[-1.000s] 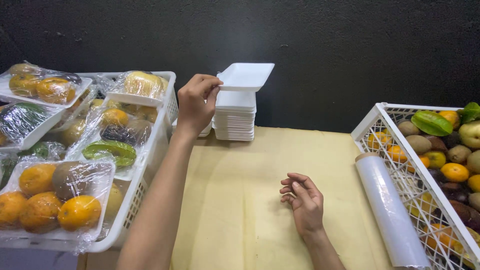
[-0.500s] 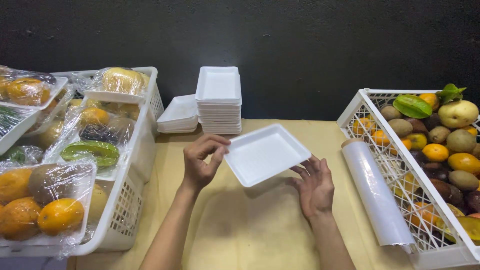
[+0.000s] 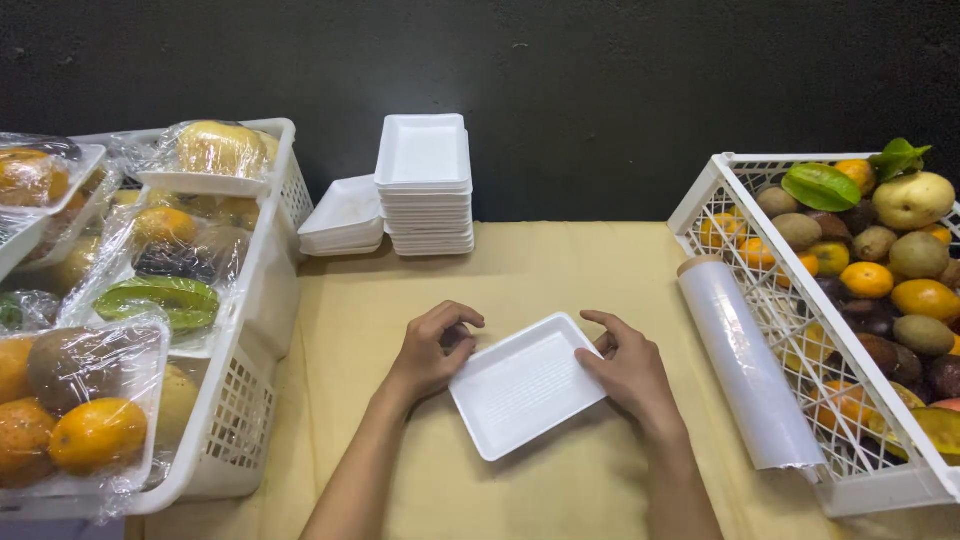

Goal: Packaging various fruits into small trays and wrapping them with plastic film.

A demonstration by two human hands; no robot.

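Item in hand: one white foam tray, shallow, rectangular, lying askew on the tan paper-covered table near the person, about midway between the two crates. Left hand: fingers curled, tips pinching the tray's left far corner. Right hand: fingers bent over the tray's right edge, palm resting on the table beside it; grip looks light, more steadying than lifting. Tray interior: bare, nothing loaded. Step, as judged: the tray is being set down and squared up, ready to be filled. Stock at far centre, against the dark wall: a tall stack of foam trays, with a lower, leaning stack touching it on the left. Right side: a roll of cling film lying along the outside of a white lattice crate that holds loose fruit, including oranges, kiwis, a pale pear and a green star fruit. Left side: a second white crate piled with wrapped fruit trays, film drawn tight over each. Next move, as judged: a hand must let go and reach right into the loose fruit, the other keeping the light tray from sliding; the film roll lies close by for wrapping.
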